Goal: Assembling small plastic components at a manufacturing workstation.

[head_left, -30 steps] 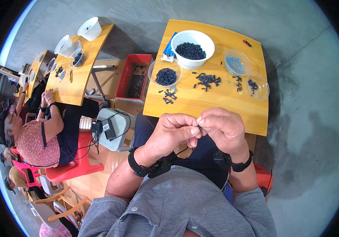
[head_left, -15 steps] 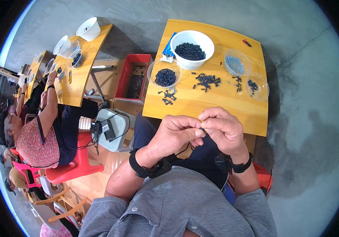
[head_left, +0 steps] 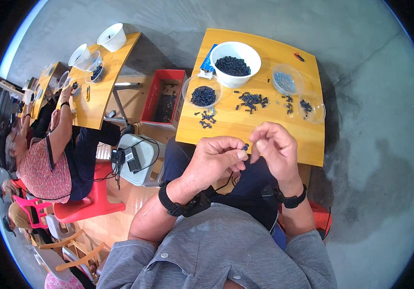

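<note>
Just in front of the table's near edge, my left hand (head_left: 216, 158) pinches a small dark plastic piece (head_left: 246, 147) between thumb and forefinger. Its exact kind is too small to make out. My right hand (head_left: 278, 153) is beside it, fingers bent and loosely apart, with nothing visible in them. Beyond the hands, loose black pieces (head_left: 252, 101) lie in a pile, and a scattering of small parts (head_left: 207, 119) lies left of it. A shallow clear tub (head_left: 184, 94) holds many dark pieces. Behind it stands a white bowl (head_left: 257, 53) of black pieces.
On the wooden table's (head_left: 308, 144) right are a clear tub of pale blue bits (head_left: 284, 82), another clear tub (head_left: 322, 113) and a red-and-black tool (head_left: 299, 57). A red bin (head_left: 149, 103) stands left. Farther left, a person (head_left: 47, 166) works at another table (head_left: 96, 103).
My right hand has come away from the small dark piece and its fingers have loosened. My left hand keeps the piece, which now shows more clearly.
</note>
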### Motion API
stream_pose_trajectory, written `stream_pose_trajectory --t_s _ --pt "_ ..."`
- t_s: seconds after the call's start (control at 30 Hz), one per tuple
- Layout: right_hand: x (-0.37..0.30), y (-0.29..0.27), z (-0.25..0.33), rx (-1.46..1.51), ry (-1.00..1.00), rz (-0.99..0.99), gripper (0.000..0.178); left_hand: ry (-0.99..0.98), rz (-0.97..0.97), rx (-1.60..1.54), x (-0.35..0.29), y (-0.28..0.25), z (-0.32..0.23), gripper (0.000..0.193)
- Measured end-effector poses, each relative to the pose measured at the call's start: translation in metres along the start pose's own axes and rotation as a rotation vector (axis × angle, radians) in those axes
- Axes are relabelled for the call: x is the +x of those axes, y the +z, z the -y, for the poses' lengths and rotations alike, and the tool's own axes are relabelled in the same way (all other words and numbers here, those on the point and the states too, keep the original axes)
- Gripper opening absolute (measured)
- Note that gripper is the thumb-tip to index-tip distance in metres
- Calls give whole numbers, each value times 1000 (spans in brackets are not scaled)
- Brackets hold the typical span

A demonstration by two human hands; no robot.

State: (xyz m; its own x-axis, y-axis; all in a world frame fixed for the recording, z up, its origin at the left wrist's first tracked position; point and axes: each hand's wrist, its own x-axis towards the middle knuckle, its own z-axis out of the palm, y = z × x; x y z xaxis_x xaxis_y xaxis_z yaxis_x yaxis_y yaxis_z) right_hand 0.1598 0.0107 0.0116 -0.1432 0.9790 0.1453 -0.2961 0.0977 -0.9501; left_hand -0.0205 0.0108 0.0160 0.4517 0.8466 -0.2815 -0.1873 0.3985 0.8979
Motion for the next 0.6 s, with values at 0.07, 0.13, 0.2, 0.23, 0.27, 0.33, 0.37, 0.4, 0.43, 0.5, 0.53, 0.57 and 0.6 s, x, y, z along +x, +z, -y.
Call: stream_pose_trajectory --t_s 0.07,0.13,0.2,0.23,0.27,0.33,0.37,0.4,0.43,0.5,0.53,0.57,0.6 --pt "-1 -4 -4 -51 20 -18 15 67 -58 12 0 2 3 9" --pt "-3 -10 -6 -90 236 38 34 82 -44 21 -1 1 4 8" --pt "-3 -4 -6 -54 301 64 43 97 -34 30 -1 -1 6 7" --pt "-3 -3 -6 -18 367 88 53 181 -64 110 0 -2 9 6" --pt "-3 -3 -6 -18 366 88 53 266 -94 189 2 -4 11 5" --pt "-3 -6 -8 95 486 192 63 326 -91 185 6 -3 15 5" --pt "-2 -6 -8 95 486 189 63 383 -87 179 7 -3 17 5" --pt "-1 -6 -8 87 512 224 64 381 -84 179 8 -2 16 5" --pt "0 -6 -8 78 539 258 65 385 -68 185 8 -3 16 7" --pt "1 -2 -6 120 570 248 64 388 -57 192 7 -3 14 9" --pt "1 -1 -6 159 601 238 64 355 -34 160 5 -2 13 10" --pt "2 -2 -6 160 602 237 64 323 -10 126 5 -2 13 11" --pt "2 -3 -6 181 608 304 62 322 -10 126 5 -3 12 11"
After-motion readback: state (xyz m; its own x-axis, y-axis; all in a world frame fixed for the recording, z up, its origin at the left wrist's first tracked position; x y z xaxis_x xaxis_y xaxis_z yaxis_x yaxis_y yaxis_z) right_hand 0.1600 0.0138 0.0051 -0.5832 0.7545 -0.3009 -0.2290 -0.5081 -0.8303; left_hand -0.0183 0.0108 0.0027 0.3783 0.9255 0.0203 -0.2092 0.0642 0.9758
